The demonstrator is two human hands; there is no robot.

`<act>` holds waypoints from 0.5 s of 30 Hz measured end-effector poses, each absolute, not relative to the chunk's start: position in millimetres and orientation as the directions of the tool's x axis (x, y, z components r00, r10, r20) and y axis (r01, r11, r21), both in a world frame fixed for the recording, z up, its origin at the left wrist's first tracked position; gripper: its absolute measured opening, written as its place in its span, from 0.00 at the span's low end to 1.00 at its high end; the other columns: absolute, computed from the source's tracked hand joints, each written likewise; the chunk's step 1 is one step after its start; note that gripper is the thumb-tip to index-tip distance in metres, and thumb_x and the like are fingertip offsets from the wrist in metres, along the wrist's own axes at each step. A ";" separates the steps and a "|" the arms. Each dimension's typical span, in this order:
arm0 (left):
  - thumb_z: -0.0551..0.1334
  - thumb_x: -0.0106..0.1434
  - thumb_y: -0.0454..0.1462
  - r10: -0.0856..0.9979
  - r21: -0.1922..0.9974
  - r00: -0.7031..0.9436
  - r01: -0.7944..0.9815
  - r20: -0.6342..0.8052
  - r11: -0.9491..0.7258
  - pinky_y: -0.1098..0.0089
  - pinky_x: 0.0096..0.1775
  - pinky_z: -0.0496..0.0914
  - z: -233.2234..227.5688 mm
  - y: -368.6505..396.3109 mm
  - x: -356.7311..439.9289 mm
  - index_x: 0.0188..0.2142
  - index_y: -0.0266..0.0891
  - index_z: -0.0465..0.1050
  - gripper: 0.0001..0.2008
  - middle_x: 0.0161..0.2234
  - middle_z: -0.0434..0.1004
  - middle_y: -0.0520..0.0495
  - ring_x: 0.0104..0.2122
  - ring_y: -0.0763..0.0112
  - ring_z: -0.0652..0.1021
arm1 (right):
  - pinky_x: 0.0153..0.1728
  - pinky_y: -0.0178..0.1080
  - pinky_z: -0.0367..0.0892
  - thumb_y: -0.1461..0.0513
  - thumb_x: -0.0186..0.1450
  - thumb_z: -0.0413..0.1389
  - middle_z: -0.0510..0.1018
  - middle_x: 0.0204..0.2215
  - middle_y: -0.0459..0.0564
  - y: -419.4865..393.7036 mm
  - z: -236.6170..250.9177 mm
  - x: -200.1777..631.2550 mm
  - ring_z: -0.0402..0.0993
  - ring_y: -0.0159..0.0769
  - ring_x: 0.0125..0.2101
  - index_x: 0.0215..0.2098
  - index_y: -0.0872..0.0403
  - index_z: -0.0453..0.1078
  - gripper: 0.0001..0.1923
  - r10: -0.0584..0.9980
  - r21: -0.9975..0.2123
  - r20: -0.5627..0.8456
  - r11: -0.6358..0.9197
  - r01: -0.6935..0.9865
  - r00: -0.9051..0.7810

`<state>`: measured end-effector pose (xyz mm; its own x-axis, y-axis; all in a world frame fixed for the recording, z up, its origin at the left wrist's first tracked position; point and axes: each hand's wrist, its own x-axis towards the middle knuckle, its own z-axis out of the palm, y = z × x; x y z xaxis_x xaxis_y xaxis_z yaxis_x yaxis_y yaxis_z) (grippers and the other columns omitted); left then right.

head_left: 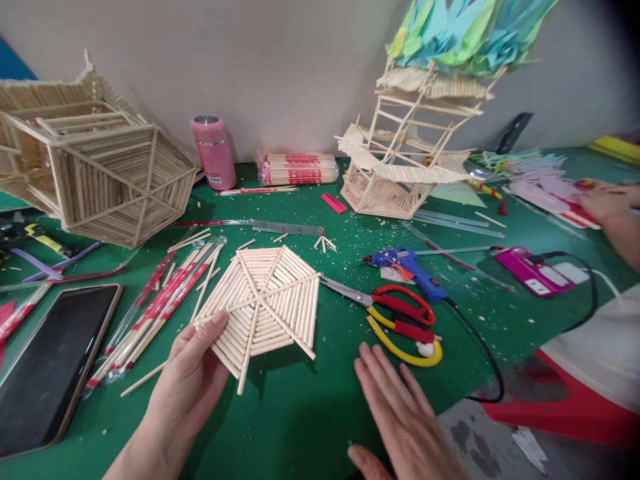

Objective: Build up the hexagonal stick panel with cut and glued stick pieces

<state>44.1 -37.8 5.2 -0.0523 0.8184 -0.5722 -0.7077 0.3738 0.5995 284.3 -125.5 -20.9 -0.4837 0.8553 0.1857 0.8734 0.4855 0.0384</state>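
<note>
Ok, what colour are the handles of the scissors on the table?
Red and yellow handles on the scissors, seen clearest in the head view.

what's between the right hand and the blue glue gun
In the head view, the scissors with red and yellow handles lie on the green table between the right hand and the blue glue gun, apart from the hand.
</note>
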 end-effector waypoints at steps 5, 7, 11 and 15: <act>0.66 0.52 0.32 0.842 0.639 -0.069 -0.685 -0.534 0.350 0.62 0.44 0.74 2.1 -37.6 44.7 0.38 0.32 0.76 0.13 0.33 0.81 0.42 0.41 0.53 0.78 | 0.49 0.43 0.62 0.53 0.65 0.45 0.66 0.56 0.53 -103.8 -31.2 238.3 0.57 0.41 0.57 0.58 0.61 0.58 0.28 0.631 0.065 0.215 0.753 0.655 -0.746; 0.66 0.52 0.32 0.844 0.645 -0.070 -0.679 -0.532 0.350 0.62 0.44 0.74 0.5 -38.0 44.6 0.37 0.32 0.76 0.11 0.33 0.81 0.42 0.41 0.53 0.78 | 0.47 0.45 0.63 0.49 0.65 0.43 0.67 0.55 0.53 -98.4 -31.0 238.1 0.59 0.43 0.56 0.56 0.62 0.60 0.30 0.604 0.090 0.215 0.770 0.632 -0.767; 0.67 0.51 0.32 0.835 0.644 -0.066 -0.671 -0.546 0.367 0.62 0.43 0.75 -1.6 -39.0 45.2 0.36 0.32 0.76 0.11 0.33 0.81 0.41 0.40 0.53 0.78 | 0.46 0.49 0.63 0.50 0.62 0.46 0.67 0.55 0.58 -108.4 -18.7 279.9 0.61 0.47 0.55 0.56 0.64 0.60 0.32 0.706 0.141 0.146 0.678 0.721 -0.693; 0.66 0.52 0.32 0.838 0.642 -0.046 -0.666 -0.544 0.380 0.63 0.43 0.75 -3.1 -39.6 45.7 0.37 0.33 0.76 0.11 0.33 0.81 0.42 0.40 0.55 0.78 | 0.47 0.46 0.64 0.57 0.62 0.50 0.71 0.53 0.53 -118.3 -6.3 302.1 0.65 0.43 0.53 0.56 0.60 0.60 0.26 0.800 0.104 0.179 0.564 0.820 -0.573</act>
<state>45.7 -39.6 -3.1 -0.0459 0.8379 -0.5438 -0.6655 0.3803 0.6422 302.1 -118.3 -6.3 -0.5727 0.7999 0.1793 0.8195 0.5635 0.1038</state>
